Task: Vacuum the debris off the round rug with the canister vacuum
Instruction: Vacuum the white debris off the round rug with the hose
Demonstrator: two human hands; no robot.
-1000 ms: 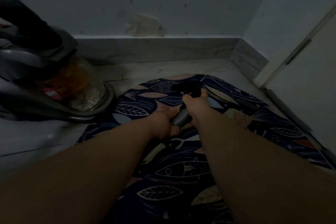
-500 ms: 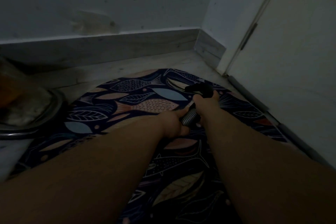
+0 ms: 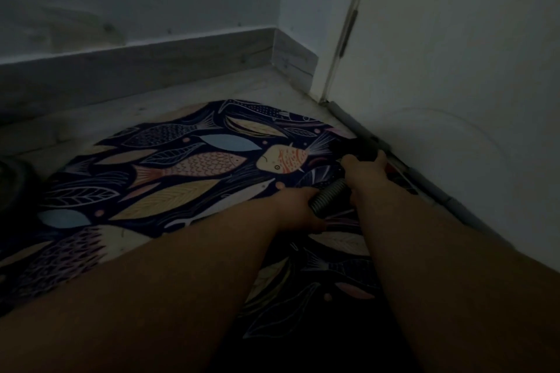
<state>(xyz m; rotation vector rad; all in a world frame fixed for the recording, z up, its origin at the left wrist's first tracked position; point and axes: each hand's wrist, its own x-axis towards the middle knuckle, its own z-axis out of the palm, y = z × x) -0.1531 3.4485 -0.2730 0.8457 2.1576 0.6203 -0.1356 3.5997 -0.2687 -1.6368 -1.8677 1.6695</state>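
The vacuum hose (image 3: 328, 195) is clamped in both hands. The left hand (image 3: 298, 207) has its fingers wrapped round the ribbed part, and just ahead of it the right hand (image 3: 365, 169) has its fingers curled round the dark nozzle (image 3: 360, 151). The nozzle is down at the right edge of the rug (image 3: 188, 166), just beside the strip along the bottom of the door (image 3: 454, 85). The rug lies on the floor (image 3: 91, 127) in the corner, with its far edge near the skirting board (image 3: 151, 70).

The task looks to be mid-way, with the nozzle working the door-side edge. The light is too dim to pick out any debris, so which parts are already clean cannot be told. The wide fish-patterned stretch to the left may need passes yet, and the near part is hidden under the forearms. A dark rounded shape (image 3: 13, 179) off the rug's left edge is probably the canister.
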